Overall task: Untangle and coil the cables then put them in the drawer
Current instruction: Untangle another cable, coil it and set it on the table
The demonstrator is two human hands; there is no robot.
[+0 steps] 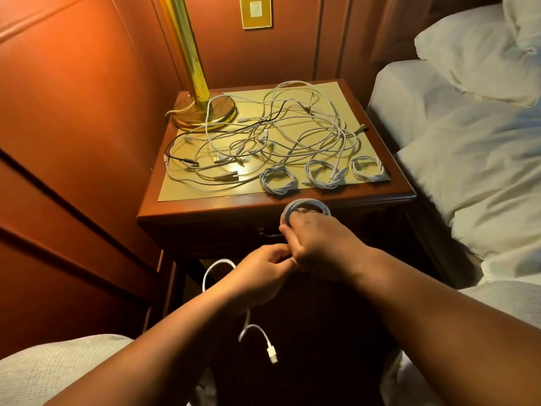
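Observation:
A tangle of white and black cables [263,133] sprawls over the nightstand top [389,194]. Three coiled white cables [322,174] lie in a row along its front edge. In front of the nightstand my right hand [319,244] grips a half-wound white coil [306,208], whose loops stick up above my fingers. My left hand [260,273] pinches the same cable just beside the right hand. The loose end loops out to the left and hangs down, ending in a white USB plug [272,354]. The drawer front [234,232] below the top is dark and closed.
A brass lamp base [205,112] stands at the nightstand's back left corner. A bed with white bedding [468,156] lies close on the right. Wood-panelled wall runs along the left. A pale quilted cover [58,367] fills the lower left.

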